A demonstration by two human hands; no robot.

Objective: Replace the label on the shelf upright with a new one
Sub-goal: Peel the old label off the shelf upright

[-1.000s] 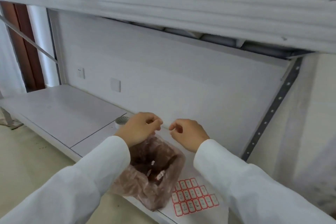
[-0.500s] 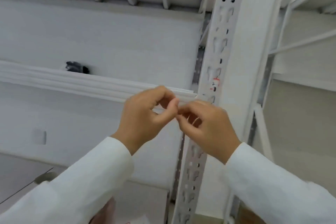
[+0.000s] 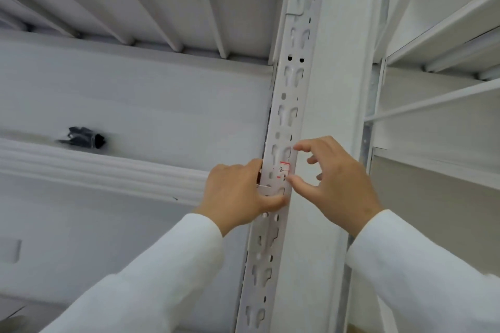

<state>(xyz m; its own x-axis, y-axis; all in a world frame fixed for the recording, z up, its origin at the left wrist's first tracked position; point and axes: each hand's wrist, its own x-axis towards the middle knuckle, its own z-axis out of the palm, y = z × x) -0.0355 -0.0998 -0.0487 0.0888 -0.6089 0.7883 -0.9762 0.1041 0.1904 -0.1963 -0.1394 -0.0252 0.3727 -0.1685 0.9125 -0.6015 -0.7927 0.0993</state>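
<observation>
The white slotted shelf upright [image 3: 286,105] runs from bottom centre to the top. A small red-bordered label [image 3: 284,169] with a handwritten mark is stuck on its face at hand height. My left hand [image 3: 238,194] grips the upright just below the label, thumb on the front and fingers behind. A small white strip [image 3: 263,186] shows by those fingers; I cannot tell what it is. My right hand [image 3: 332,184] is spread beside the label, with the thumb tip at its lower right corner and the index finger just above it.
A white shelf beam [image 3: 108,170] runs left from the upright, with a black object [image 3: 84,138] lying on the shelf behind it. The ribbed underside of the upper shelf [image 3: 162,8] is overhead. More white shelving [image 3: 433,100] stands to the right.
My view swung up from the lower shelf, with its bag and label sheet, to the upright. My hands parted from a shared pinch; the left now grips the upright, the right is at the label.
</observation>
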